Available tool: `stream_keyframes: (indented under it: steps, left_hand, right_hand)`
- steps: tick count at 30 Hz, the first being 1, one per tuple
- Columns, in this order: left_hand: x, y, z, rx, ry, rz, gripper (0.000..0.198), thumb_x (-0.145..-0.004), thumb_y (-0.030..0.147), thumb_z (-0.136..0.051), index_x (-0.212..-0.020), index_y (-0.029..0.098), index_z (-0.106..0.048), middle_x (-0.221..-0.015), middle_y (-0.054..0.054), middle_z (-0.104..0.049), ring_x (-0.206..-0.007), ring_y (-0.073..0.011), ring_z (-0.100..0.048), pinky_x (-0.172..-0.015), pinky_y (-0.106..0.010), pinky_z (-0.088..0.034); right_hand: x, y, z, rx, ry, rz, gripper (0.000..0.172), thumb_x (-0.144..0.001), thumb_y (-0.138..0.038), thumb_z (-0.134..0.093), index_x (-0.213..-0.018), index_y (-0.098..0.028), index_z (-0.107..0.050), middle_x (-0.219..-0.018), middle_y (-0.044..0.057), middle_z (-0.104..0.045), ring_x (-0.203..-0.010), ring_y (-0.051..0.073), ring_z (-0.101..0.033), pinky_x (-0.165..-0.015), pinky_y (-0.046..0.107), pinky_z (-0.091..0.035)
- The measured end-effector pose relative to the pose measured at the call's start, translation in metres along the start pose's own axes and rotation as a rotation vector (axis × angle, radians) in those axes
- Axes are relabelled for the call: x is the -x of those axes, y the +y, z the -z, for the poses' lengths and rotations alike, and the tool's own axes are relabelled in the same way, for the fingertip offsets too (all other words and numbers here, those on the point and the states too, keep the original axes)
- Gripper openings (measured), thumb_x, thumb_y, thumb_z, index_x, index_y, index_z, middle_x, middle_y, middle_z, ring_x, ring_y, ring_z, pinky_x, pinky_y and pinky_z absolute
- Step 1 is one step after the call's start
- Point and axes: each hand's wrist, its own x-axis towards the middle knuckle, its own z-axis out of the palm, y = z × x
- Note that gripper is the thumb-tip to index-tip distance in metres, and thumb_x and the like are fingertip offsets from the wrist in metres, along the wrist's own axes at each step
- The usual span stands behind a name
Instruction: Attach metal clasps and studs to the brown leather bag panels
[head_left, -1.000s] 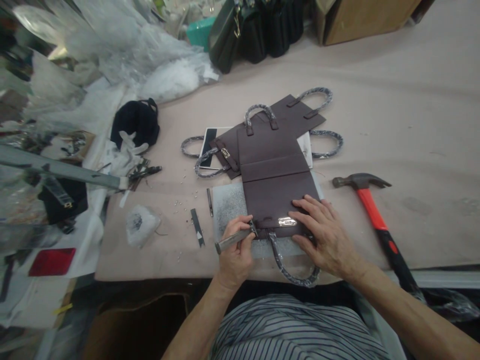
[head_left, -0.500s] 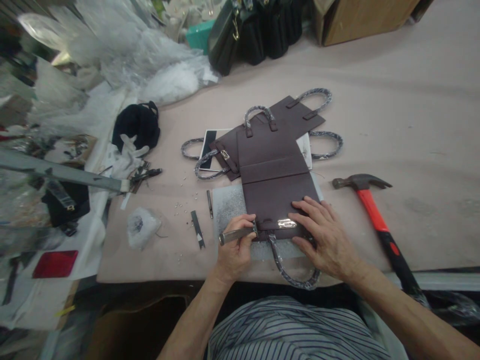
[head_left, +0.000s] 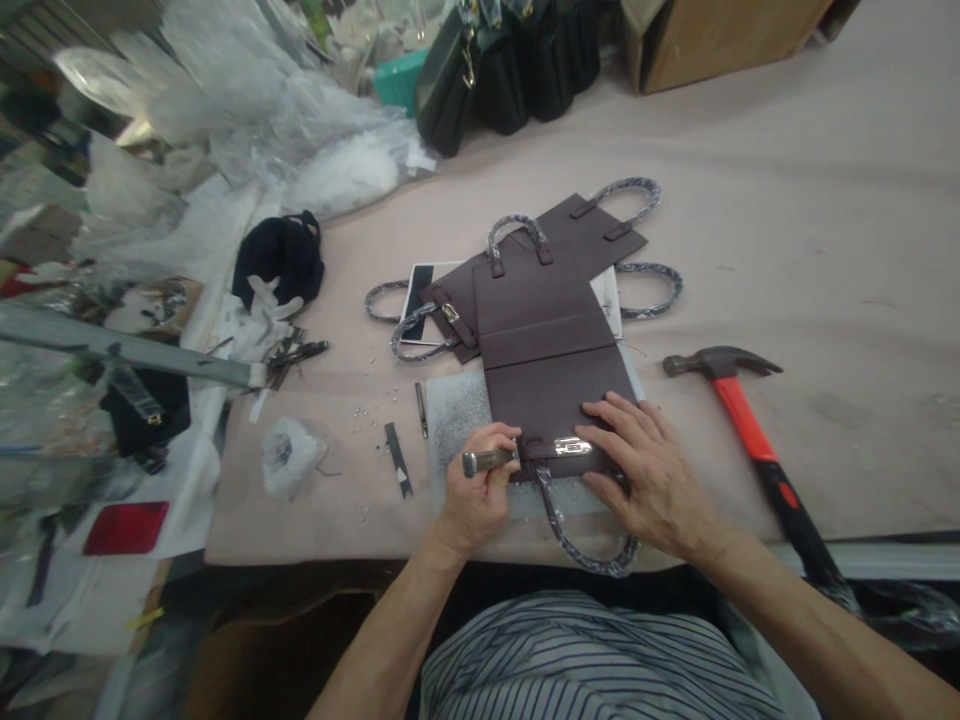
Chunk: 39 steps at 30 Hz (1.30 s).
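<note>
My left hand is closed around a short metal rod-shaped punch, its tip at the left edge of the leather strap near the panel's bottom. My right hand lies with spread fingers on the dark brown leather bag panel, beside a shiny metal clasp plate. A wrapped handle loops from the panel's near edge between my hands. Beneath the panel is a worn grey board. My left palm hides part of the punch's grip.
A claw hammer with a red and black handle lies to the right. Left of the board are a dark flat tool, a thin metal rod and scattered small studs. More brown panels lie behind. Black bags and a carton stand at the back.
My left hand has shifted slightly right and tipped the punch more upright, its end now pointing towards me. My right hand and the panel stay about where they were.
</note>
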Motion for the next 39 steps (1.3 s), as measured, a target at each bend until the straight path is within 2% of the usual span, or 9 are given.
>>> stream_keyframes:
  steps: [15,19,21,24,26,28,33,37,39]
  left_hand:
    - [0.000,0.002,-0.005,-0.085,0.016,0.023,0.007,-0.095,0.018,-0.054,-0.100,0.020,-0.059,-0.109,-0.008,-0.071,-0.105,-0.0204,-0.069,-0.094,-0.038,-0.056]
    - [-0.002,0.003,-0.007,-0.062,0.008,0.042,0.010,-0.093,0.015,-0.055,-0.099,0.020,-0.059,-0.108,-0.008,-0.070,-0.104,-0.0197,-0.070,-0.093,-0.037,-0.056]
    - [-0.002,0.002,-0.008,-0.034,0.007,0.033,0.012,-0.092,0.012,-0.055,-0.099,0.020,-0.060,-0.108,-0.007,-0.070,-0.103,-0.0192,-0.070,-0.092,-0.036,-0.056]
    - [-0.001,0.000,-0.008,-0.017,0.019,0.026,0.013,-0.091,0.011,-0.054,-0.098,0.019,-0.059,-0.107,-0.008,-0.070,-0.102,-0.0191,-0.070,-0.091,-0.036,-0.057]
    - [0.000,0.000,-0.009,-0.018,0.028,0.026,0.012,-0.090,0.011,-0.054,-0.097,0.019,-0.060,-0.106,-0.008,-0.070,-0.101,-0.0192,-0.070,-0.090,-0.036,-0.057]
    - [0.000,-0.001,-0.010,-0.019,0.037,0.016,0.013,-0.090,0.011,-0.054,-0.097,0.019,-0.060,-0.104,-0.007,-0.070,-0.100,-0.0191,-0.070,-0.089,-0.035,-0.057]
    - [-0.001,0.001,-0.011,-0.006,0.052,0.017,0.015,-0.087,0.011,-0.054,-0.097,0.019,-0.062,-0.103,-0.007,-0.071,-0.098,-0.0203,-0.071,-0.087,-0.036,-0.059]
    - [-0.001,0.003,-0.011,0.024,0.048,0.035,0.018,-0.084,0.008,-0.054,-0.095,0.020,-0.062,-0.102,-0.008,-0.073,-0.100,-0.0216,-0.072,-0.089,-0.038,-0.060]
    - [-0.002,0.003,-0.012,0.043,0.044,0.050,0.021,-0.083,0.006,-0.054,-0.096,0.020,-0.063,-0.103,-0.008,-0.073,-0.100,-0.0221,-0.072,-0.090,-0.039,-0.060]
  right_hand:
    - [-0.001,-0.002,-0.002,-0.035,0.010,-0.009,0.039,-0.092,-0.033,-0.059,-0.128,-0.019,-0.060,-0.146,0.015,-0.054,-0.144,0.037,-0.039,-0.117,0.065,-0.029]
    - [0.002,0.003,0.004,-0.133,0.117,0.014,0.037,-0.096,-0.038,-0.057,-0.128,-0.020,-0.058,-0.140,0.015,-0.058,-0.137,0.033,-0.048,-0.112,0.061,-0.039]
    - [0.010,0.012,0.012,-0.137,0.237,-0.060,0.032,-0.098,-0.036,-0.055,-0.125,-0.020,-0.059,-0.134,0.014,-0.061,-0.129,0.030,-0.055,-0.107,0.053,-0.046]
    - [0.029,0.035,0.028,0.083,0.390,-0.279,0.028,-0.096,-0.036,-0.055,-0.117,-0.019,-0.063,-0.120,0.016,-0.064,-0.114,0.032,-0.060,-0.100,0.052,-0.049]
    - [0.043,0.052,0.039,0.255,0.356,-0.424,0.030,-0.093,-0.038,-0.054,-0.111,-0.016,-0.065,-0.109,0.018,-0.064,-0.102,0.035,-0.061,-0.091,0.054,-0.051]
    - [0.052,0.065,0.049,0.278,0.265,-0.557,0.029,-0.089,-0.039,-0.055,-0.102,-0.015,-0.065,-0.097,0.017,-0.064,-0.090,0.034,-0.061,-0.082,0.052,-0.051]
    - [0.046,0.071,0.071,-0.142,0.156,-0.839,0.018,-0.079,-0.039,-0.059,-0.080,-0.021,-0.057,-0.070,0.006,-0.057,-0.066,0.023,-0.057,-0.064,0.036,-0.048]
    - [0.042,0.048,0.076,-0.425,0.015,-0.868,0.022,-0.076,-0.044,-0.054,-0.072,-0.022,-0.052,-0.059,0.001,-0.050,-0.048,0.017,-0.051,-0.046,0.030,-0.045]
    - [0.045,0.033,0.075,-0.697,-0.010,-0.995,0.026,-0.074,-0.048,-0.055,-0.072,-0.023,-0.049,-0.057,-0.003,-0.044,-0.041,0.013,-0.042,-0.039,0.026,-0.039]
